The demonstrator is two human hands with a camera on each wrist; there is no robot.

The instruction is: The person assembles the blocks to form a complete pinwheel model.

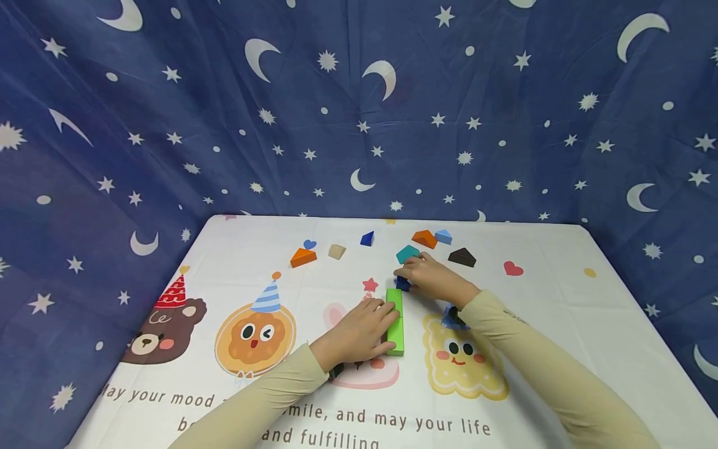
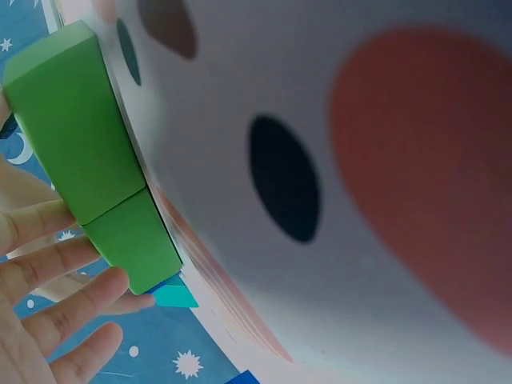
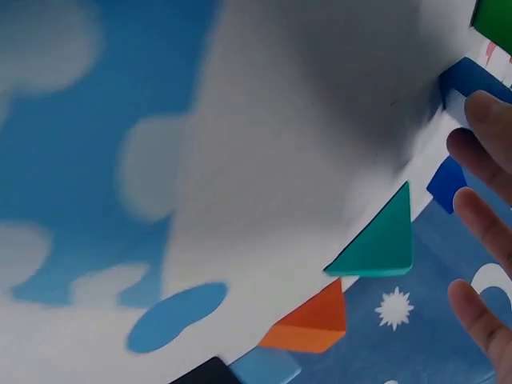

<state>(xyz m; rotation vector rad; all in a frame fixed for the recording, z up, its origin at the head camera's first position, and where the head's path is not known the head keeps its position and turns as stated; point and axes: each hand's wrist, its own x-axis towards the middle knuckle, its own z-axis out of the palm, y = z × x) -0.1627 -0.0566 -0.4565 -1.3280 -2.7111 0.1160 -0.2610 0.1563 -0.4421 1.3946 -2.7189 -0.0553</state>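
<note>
Two green blocks [image 1: 396, 337] lie end to end in the middle of the table. My left hand [image 1: 358, 330] is at their left side, its fingers fairly straight and the fingertips [image 2: 104, 284] against the blocks. Just beyond the far end of the green row sits a dark blue block [image 1: 402, 283], partly covered by fingers. My right hand [image 1: 434, 279] pinches this blue block from above, with thumb and forefinger at it in the right wrist view. Close behind that hand lies a teal triangular block [image 1: 407, 254].
Along the back are an orange block [image 1: 424, 239], a light blue block [image 1: 444, 236], a black block [image 1: 462, 257], a blue triangular block [image 1: 367, 239], a beige block [image 1: 336, 251] and another orange block [image 1: 303, 257]. A starry blue curtain [image 1: 314, 125] borders the white printed tablecloth [image 1: 550, 349].
</note>
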